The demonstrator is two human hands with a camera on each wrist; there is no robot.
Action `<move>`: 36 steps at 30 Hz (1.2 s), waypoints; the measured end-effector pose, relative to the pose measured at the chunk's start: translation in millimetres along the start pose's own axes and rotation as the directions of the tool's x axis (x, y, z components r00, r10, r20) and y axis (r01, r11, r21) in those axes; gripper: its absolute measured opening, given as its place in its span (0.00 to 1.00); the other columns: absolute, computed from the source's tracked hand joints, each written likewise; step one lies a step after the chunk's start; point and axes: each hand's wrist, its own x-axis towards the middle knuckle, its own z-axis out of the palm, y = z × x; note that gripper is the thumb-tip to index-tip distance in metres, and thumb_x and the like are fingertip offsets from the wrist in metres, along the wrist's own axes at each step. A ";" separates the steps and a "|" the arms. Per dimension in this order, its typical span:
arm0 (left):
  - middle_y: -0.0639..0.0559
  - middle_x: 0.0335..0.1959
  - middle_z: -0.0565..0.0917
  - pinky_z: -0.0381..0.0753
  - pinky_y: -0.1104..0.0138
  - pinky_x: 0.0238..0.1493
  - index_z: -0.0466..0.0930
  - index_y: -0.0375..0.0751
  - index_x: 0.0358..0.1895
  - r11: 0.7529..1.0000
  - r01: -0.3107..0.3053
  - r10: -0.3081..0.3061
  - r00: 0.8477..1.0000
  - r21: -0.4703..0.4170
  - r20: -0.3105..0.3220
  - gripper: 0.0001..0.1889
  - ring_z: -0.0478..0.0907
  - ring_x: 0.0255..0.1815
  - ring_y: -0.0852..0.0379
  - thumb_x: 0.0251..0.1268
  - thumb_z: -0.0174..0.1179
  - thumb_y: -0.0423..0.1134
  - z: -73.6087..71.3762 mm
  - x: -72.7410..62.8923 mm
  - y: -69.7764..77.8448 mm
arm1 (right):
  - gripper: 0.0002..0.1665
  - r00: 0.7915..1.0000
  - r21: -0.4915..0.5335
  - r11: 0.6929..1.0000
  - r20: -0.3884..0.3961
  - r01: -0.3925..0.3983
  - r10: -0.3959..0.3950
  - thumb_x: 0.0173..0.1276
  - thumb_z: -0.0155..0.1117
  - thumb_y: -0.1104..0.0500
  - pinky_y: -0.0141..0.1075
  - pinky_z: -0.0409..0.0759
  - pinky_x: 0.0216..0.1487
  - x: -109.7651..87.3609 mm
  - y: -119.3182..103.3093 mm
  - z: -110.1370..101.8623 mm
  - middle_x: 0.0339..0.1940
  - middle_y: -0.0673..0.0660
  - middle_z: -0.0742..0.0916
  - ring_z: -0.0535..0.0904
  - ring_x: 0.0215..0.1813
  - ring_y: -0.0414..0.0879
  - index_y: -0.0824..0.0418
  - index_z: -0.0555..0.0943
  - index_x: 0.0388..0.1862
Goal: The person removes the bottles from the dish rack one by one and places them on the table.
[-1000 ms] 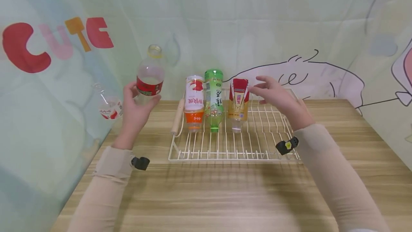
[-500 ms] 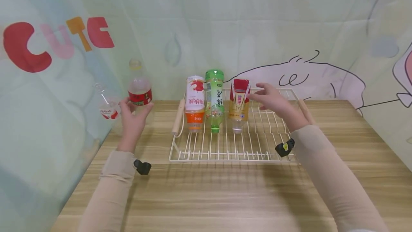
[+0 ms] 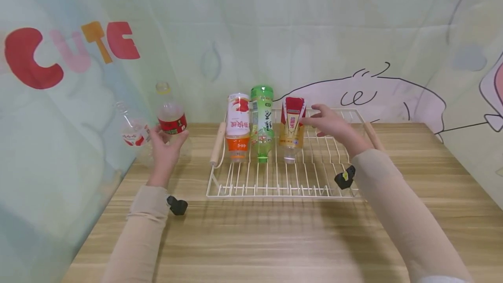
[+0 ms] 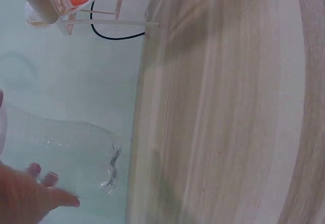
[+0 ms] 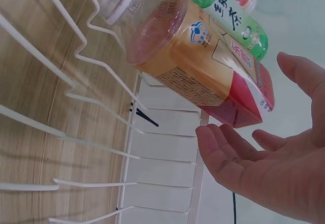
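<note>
In the head view my left hand (image 3: 165, 154) grips an upright clear plastic bottle (image 3: 172, 122) with a red label and an uncapped neck. The bottle's base (image 4: 109, 155) appears close to the table in the left wrist view. Another clear bottle (image 3: 135, 138), with a white and red label, stands just left of that hand. My right hand (image 3: 332, 125) has its thumb and fingers spread beside a gold and red bottle (image 3: 292, 128). That bottle leans neck-down in a white wire rack (image 3: 267, 195). The right wrist view shows the fingertips (image 5: 205, 132) right at its red end.
A green bottle (image 3: 262, 119) and a white and orange bottle (image 3: 238, 117) also lean neck-down in the rack's left half. Wooden handles (image 3: 217, 143) flank the rack. Printed cloth (image 3: 235, 34) hangs behind the wooden table (image 3: 251, 239) and along its left side.
My left hand has lowered the red-label bottle and carried it left, near the other clear bottle. The right hand has stayed almost in place beside the gold and red bottle.
</note>
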 end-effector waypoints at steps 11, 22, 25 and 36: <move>0.42 0.68 0.60 0.59 0.52 0.69 0.48 0.43 0.71 1.000 0.003 -0.002 1.000 0.012 -0.005 0.42 0.60 0.69 0.46 0.61 0.66 0.46 1.6 2.0 -11.1 | 0.52 0.997 0.015 0.999 0.060 -0.049 0.048 0.69 0.59 0.44 0.54 0.74 0.60 9.6 6.2 4.8 0.74 0.69 0.62 0.64 0.69 0.64 0.62 0.42 0.78; 0.40 0.64 0.61 0.60 0.53 0.67 0.48 0.42 0.70 0.999 0.028 -0.028 0.999 -0.018 -0.015 0.42 0.60 0.67 0.46 0.60 0.66 0.46 2.4 2.5 -19.5 | 0.51 0.991 0.045 0.999 0.130 -0.013 0.008 0.68 0.60 0.43 0.53 0.74 0.60 15.9 12.5 6.5 0.71 0.67 0.66 0.67 0.68 0.63 0.62 0.45 0.77; 0.39 0.65 0.61 0.60 0.52 0.68 0.47 0.43 0.70 0.999 0.049 -0.049 0.999 0.002 -0.012 0.43 0.60 0.68 0.45 0.60 0.66 0.49 2.7 2.0 -19.9 | 0.52 0.990 0.050 0.999 0.140 -0.019 0.011 0.68 0.60 0.42 0.52 0.74 0.60 17.2 14.2 6.7 0.71 0.67 0.67 0.67 0.67 0.63 0.62 0.45 0.77; 0.36 0.68 0.61 0.57 0.52 0.70 0.45 0.43 0.69 0.994 0.108 -0.108 0.994 -0.006 -0.029 0.44 0.58 0.71 0.45 0.59 0.66 0.49 2.7 0.3 -17.7 | 0.52 0.986 0.046 0.998 0.163 -0.033 0.026 0.68 0.60 0.41 0.52 0.74 0.61 17.7 14.2 10.4 0.69 0.68 0.69 0.66 0.68 0.64 0.67 0.48 0.76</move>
